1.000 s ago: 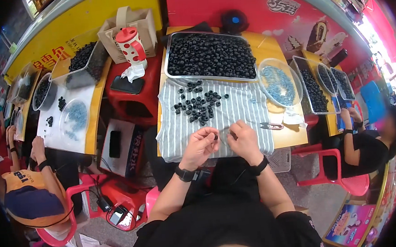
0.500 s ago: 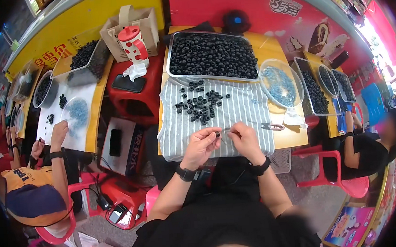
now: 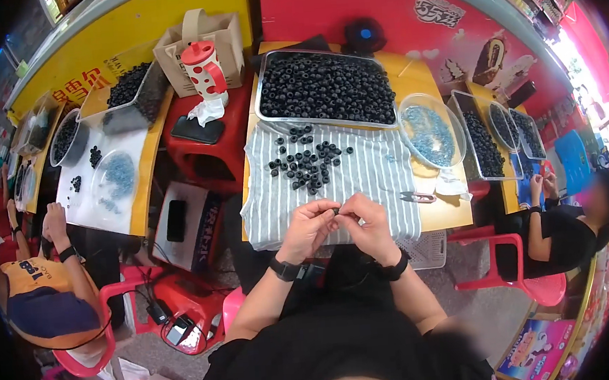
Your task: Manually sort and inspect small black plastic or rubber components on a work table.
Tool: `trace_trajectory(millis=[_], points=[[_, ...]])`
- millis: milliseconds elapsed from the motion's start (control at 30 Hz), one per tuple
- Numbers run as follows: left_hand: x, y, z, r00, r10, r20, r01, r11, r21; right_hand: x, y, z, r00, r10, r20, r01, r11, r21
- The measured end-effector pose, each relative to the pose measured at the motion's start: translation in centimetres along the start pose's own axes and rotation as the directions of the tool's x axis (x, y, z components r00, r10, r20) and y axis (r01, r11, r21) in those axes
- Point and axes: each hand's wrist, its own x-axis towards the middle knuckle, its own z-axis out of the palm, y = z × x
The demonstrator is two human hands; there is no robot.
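My left hand (image 3: 304,231) pinches a small black ring-shaped piece (image 3: 336,211) between thumb and fingertips. Against it, the fingers of my right hand (image 3: 370,222) are pressed together; anything in them is too small to make out. Both hands are over the near edge of a grey-and-white striped cloth (image 3: 380,167). Beyond them on the cloth lies a loose cluster of the same black pieces (image 3: 310,163). A clear tray (image 3: 328,123) heaped with such pieces stands behind it. To the right are a round clear tub (image 3: 462,136) of small light-blue bits and thread snips (image 3: 418,197).
A red stool (image 3: 234,145) at my left bears a phone (image 3: 198,129), a dotted cup (image 3: 206,73) and a paper bag (image 3: 227,36). Co-workers sit at tables on the left (image 3: 141,180) and right. Crumpled white paper (image 3: 451,184) lies near the snips.
My right hand has come leftward, and its fingertips now meet my left hand's at the black piece. The left co-worker's hand has drawn back from the blue bits.
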Motion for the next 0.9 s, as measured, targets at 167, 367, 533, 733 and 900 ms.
trace_trajectory(millis=[167,367,533,733,900], points=[[-0.1,0.2,-0.2,0.998,0.014,0.061,-0.016,0.999,0.034,0.0,0.1,-0.4,0.992,0.110,0.065,-0.116,0.990,0.083],[-0.7,1.2,-0.1,0.980,-0.152,0.126,0.147,0.988,0.048,1.3,1.0,-2.7,0.871,0.337,0.357,-0.378,0.924,0.051],[-0.6,0.6,0.0,0.997,-0.077,0.027,0.077,0.997,0.007,6.0,2.9,-5.8,0.950,0.271,0.158,-0.221,0.936,-0.274],[-0.2,0.6,-0.2,0.998,-0.056,0.031,0.056,0.998,0.005,12.7,7.3,-7.8,0.997,0.081,-0.019,-0.076,0.807,-0.585],[-0.1,0.8,0.3,0.998,-0.058,0.014,0.058,0.998,-0.002,15.9,8.5,-6.7,0.996,0.025,0.082,0.037,0.739,-0.673]])
